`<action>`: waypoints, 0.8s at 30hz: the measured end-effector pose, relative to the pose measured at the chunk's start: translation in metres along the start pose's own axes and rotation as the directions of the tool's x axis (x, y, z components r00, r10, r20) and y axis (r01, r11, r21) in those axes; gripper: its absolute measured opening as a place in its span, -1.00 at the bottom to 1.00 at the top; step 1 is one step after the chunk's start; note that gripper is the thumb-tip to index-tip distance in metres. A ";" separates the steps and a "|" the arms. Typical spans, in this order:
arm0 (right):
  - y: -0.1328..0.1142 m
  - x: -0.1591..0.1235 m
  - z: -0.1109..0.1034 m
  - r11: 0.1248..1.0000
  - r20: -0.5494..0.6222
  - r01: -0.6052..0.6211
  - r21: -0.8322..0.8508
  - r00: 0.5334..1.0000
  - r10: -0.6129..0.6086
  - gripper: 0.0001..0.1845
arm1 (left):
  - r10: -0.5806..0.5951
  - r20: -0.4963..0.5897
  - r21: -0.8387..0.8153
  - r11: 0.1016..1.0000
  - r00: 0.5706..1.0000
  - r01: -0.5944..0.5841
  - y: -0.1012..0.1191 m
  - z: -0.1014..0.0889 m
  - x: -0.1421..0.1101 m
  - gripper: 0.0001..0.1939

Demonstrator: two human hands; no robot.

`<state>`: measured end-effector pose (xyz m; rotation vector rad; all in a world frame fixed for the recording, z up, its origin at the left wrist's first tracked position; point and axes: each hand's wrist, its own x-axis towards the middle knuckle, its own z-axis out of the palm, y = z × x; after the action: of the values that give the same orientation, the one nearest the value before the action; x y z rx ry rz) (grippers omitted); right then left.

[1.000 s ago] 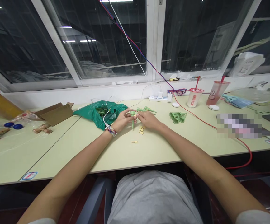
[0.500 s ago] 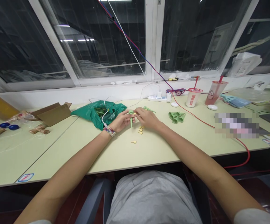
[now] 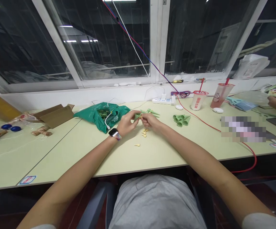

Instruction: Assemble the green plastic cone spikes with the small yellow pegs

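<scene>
Counter (image 3: 152,156): I see left grip (image 3: 125,124) closed on green spike (image 3: 137,116), right grip (image 3: 150,120) pinched at its end, held item unclear; slip could scatter tan pegs (image 3: 144,133) just below.

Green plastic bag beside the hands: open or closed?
Open: the green plastic bag gapes at the top, and green plastic pieces show inside its mouth.

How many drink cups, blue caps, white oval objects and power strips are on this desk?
Plastic drink cups with red straws: 2
Blue caps: 2
White oval objects: 2
Power strip: 1
Total: 7
</scene>
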<state>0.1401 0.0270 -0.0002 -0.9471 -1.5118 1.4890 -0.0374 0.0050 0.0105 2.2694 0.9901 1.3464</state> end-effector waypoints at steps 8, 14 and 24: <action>0.000 -0.020 -0.001 0.452 0.042 0.355 -0.818 0.821 -0.570 -0.70 | -0.425 0.281 -0.615 0.608 0.861 0.501 -0.001 0.000 0.008 -0.62; 0.000 -0.024 -0.005 0.228 0.152 0.347 -0.910 0.790 -0.594 -0.65 | -0.458 0.414 -0.712 0.375 0.786 0.594 -0.002 -0.001 0.009 -0.69; -0.005 -0.006 0.006 0.957 -0.087 0.239 -0.163 0.963 -0.256 -0.56 | -0.121 0.026 -0.213 0.969 0.992 0.124 0.012 -0.006 0.008 -0.59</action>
<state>0.1372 0.0188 0.0043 -0.8731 -1.6171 1.1412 -0.0358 0.0014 0.0255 2.0220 0.9168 1.3170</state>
